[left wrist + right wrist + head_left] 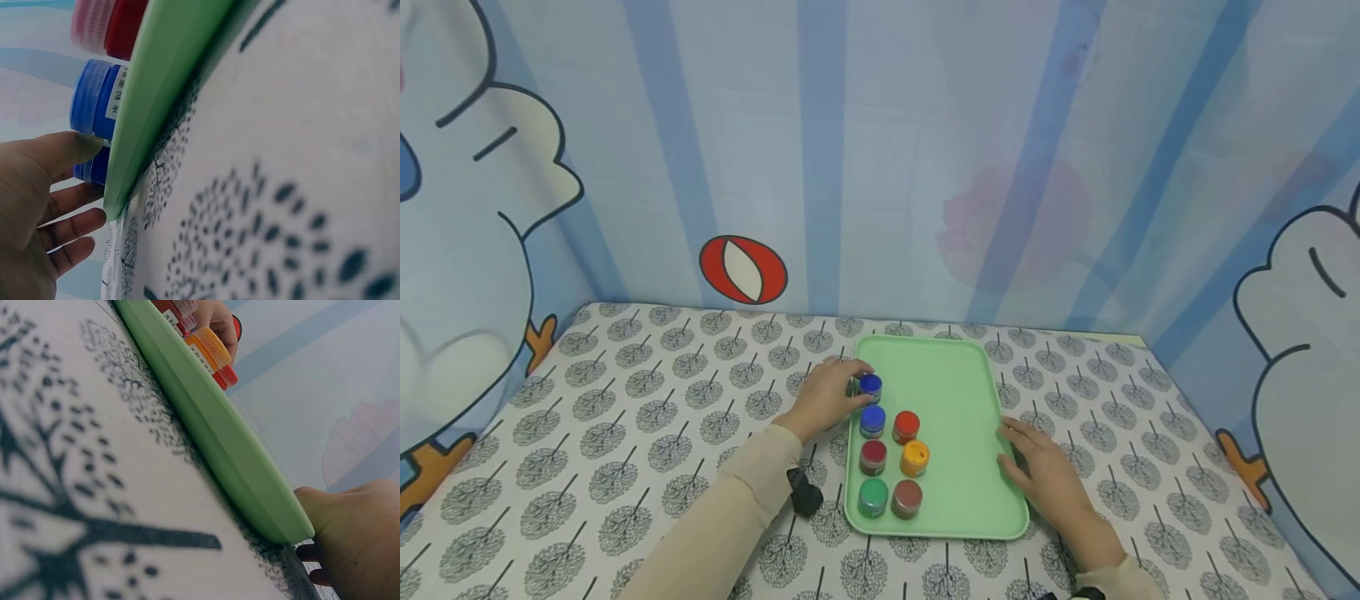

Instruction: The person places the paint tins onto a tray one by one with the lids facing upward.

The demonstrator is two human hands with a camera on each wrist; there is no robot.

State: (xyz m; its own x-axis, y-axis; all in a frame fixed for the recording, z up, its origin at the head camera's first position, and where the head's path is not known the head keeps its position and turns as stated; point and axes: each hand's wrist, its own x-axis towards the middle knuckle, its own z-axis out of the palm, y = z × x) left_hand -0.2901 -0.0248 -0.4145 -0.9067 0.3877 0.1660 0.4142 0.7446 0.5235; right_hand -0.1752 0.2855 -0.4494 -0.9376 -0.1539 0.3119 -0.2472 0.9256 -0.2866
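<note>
My left hand pinches a small paint jar with a dark blue lid, thumb on its near side and index finger on its far side. That jar sits at the left rim of a light green tray. Close in front of it stands another blue paint jar, labelled in the left wrist view. At the tray's right rim, my right hand rests with relaxed fingers, the thumb reaching over the edge. The right wrist view shows this hand against the tray wall, some fingers outside it.
Nearer in the tray are red, dark red, yellow-orange, green and brown paint jars in two columns. A tree-patterned cloth covers the table. Behind it hangs a blue printed curtain.
</note>
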